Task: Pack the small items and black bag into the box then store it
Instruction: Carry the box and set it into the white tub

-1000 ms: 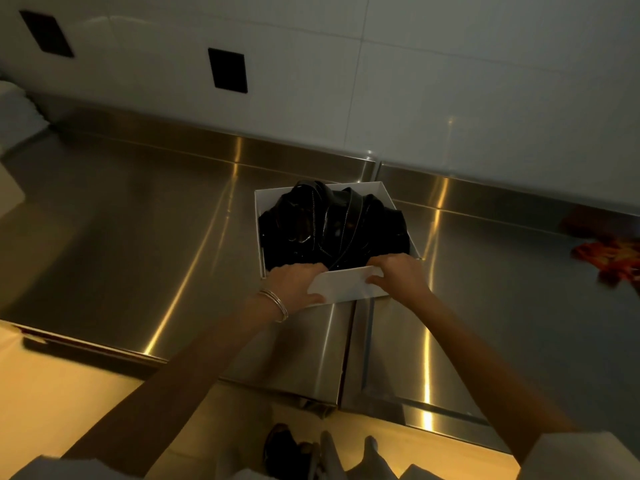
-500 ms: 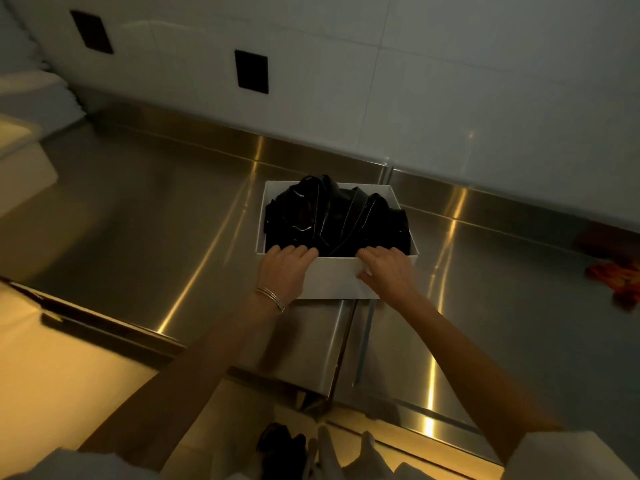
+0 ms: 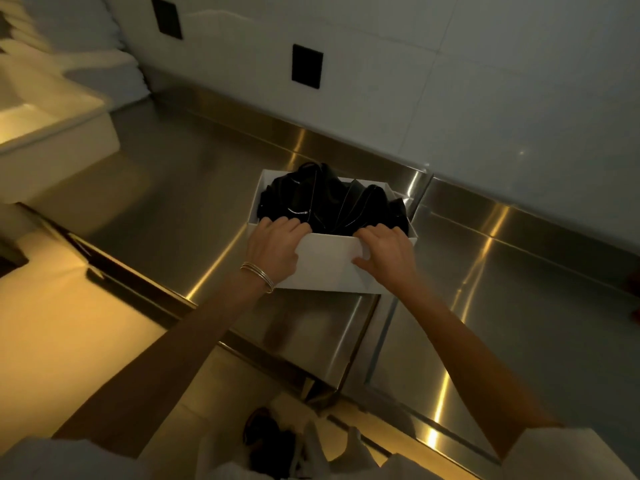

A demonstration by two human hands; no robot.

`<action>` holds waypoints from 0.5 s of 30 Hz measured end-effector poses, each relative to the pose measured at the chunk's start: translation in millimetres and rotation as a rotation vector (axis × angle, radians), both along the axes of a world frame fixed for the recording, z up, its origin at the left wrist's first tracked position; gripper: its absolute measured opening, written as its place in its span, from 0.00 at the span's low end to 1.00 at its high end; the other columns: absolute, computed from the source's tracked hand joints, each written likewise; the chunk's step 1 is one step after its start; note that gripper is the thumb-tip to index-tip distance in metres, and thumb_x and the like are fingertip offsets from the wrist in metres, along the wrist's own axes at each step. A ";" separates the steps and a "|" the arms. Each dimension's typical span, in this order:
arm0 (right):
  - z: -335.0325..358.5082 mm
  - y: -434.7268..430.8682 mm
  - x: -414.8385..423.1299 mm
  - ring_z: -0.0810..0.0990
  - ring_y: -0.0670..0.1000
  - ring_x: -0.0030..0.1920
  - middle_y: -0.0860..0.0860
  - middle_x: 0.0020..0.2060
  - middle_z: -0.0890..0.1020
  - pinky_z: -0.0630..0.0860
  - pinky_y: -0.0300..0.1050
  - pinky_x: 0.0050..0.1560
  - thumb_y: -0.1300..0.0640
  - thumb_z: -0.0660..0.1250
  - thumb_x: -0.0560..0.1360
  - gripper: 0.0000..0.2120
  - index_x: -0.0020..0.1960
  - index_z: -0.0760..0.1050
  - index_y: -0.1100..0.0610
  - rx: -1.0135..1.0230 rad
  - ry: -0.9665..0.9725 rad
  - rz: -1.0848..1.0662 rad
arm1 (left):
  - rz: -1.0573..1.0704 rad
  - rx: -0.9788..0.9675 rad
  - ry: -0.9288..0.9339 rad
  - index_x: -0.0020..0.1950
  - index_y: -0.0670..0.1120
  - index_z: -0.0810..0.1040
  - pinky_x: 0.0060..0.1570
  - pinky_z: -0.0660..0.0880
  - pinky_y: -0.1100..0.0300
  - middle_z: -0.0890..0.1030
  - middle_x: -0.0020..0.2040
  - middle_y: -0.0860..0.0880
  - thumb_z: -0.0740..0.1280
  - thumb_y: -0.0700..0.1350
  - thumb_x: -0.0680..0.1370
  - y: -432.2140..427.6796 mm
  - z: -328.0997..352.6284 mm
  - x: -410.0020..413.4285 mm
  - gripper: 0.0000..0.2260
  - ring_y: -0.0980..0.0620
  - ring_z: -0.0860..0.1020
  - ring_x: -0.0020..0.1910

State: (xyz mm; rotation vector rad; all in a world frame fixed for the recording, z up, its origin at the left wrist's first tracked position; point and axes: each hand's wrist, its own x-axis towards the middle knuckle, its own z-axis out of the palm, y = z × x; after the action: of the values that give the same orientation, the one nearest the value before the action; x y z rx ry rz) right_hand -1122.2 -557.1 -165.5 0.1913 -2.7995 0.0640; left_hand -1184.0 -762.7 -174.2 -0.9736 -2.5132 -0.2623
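Note:
A white open box (image 3: 329, 268) stands on the steel counter, near its front edge. A crumpled shiny black bag (image 3: 332, 206) fills it and rises above the rim. My left hand (image 3: 277, 245) grips the box's near left corner, fingers hooked over the rim and thumb on the front wall. My right hand (image 3: 386, 252) grips the near right part of the rim the same way, thumb pressed on the front wall. No small items show; the bag hides the inside of the box.
The steel counter (image 3: 166, 216) runs left and right, with a seam (image 3: 388, 306) right of the box. A white tub (image 3: 55, 140) stands at far left. Two black wall plates (image 3: 306, 65) sit on the white wall. Shoes and a floor show below.
The near flap I held flat a second ago now stands as the front wall. Both hands have shifted onto the near rim, and the view has swung right and closer.

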 end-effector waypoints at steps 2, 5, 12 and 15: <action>1.1 -10.3 -7.7 0.80 0.56 0.46 0.55 0.46 0.83 0.72 0.48 0.45 0.54 0.76 0.65 0.19 0.53 0.77 0.57 0.011 0.024 0.022 | 0.019 0.020 0.004 0.44 0.46 0.77 0.34 0.69 0.57 0.78 0.36 0.48 0.76 0.36 0.54 -12.0 1.0 -2.7 0.21 0.46 0.77 0.35; 2.6 -29.6 -19.8 0.80 0.56 0.44 0.54 0.43 0.83 0.73 0.48 0.43 0.55 0.77 0.63 0.19 0.51 0.78 0.57 0.018 0.054 0.061 | 0.053 0.047 0.019 0.45 0.45 0.77 0.36 0.70 0.57 0.78 0.37 0.48 0.77 0.35 0.53 -34.1 3.1 -6.1 0.22 0.46 0.77 0.35; 17.6 -88.6 -60.4 0.80 0.56 0.43 0.54 0.42 0.83 0.74 0.49 0.42 0.55 0.77 0.62 0.19 0.50 0.77 0.57 0.024 0.107 0.153 | 0.151 0.098 0.058 0.48 0.44 0.77 0.38 0.71 0.55 0.79 0.40 0.46 0.77 0.36 0.57 -96.5 15.4 -22.6 0.21 0.46 0.77 0.38; 23.8 -123.4 -76.8 0.80 0.56 0.41 0.53 0.40 0.83 0.73 0.49 0.40 0.56 0.78 0.60 0.18 0.47 0.78 0.57 0.006 0.142 0.188 | 0.183 0.116 0.073 0.47 0.44 0.77 0.39 0.70 0.55 0.79 0.40 0.46 0.77 0.36 0.58 -131.6 22.8 -31.7 0.20 0.46 0.77 0.39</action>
State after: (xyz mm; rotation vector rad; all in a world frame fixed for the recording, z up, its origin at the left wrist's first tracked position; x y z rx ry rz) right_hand -1199.0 -680.4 -141.6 0.4428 -2.6330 0.0826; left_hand -1215.7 -894.3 -151.3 -0.6911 -2.4700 -0.3070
